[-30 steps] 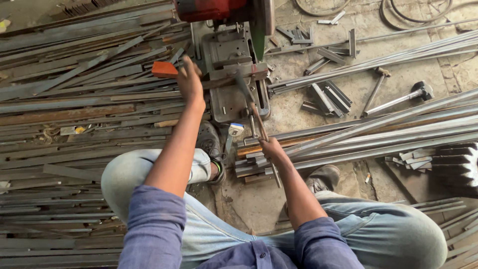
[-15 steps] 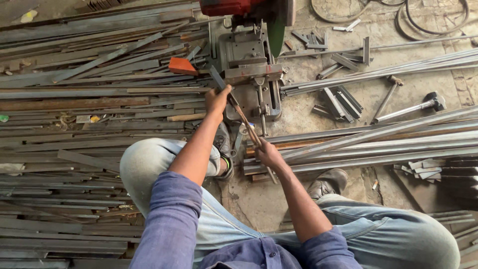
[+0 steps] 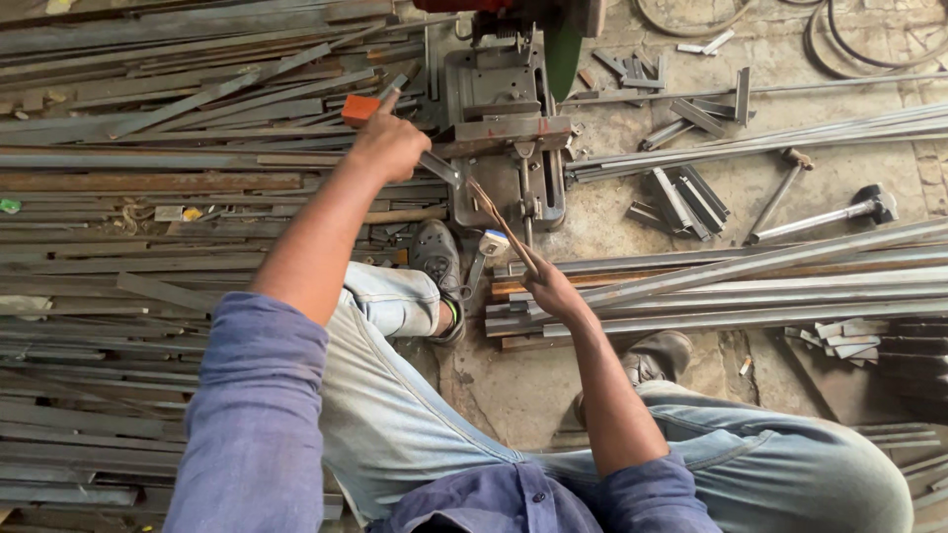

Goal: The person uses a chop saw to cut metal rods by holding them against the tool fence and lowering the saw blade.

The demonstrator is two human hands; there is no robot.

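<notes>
The left hand [image 3: 390, 148] is closed around a short steel bar [image 3: 432, 163] that slants toward four o'clock, ending at the cut-off saw's vise [image 3: 509, 133]. At five o'clock from it, the right hand [image 3: 553, 291] pinches the lower end of a thin rusty strip [image 3: 502, 223], which runs up toward eleven o'clock to the vise. An orange block [image 3: 358, 108] lies just beyond the left knuckles.

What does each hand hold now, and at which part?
Left hand: the upper end of a grey metal strip. Right hand: the lower end of a thin rod.
</notes>
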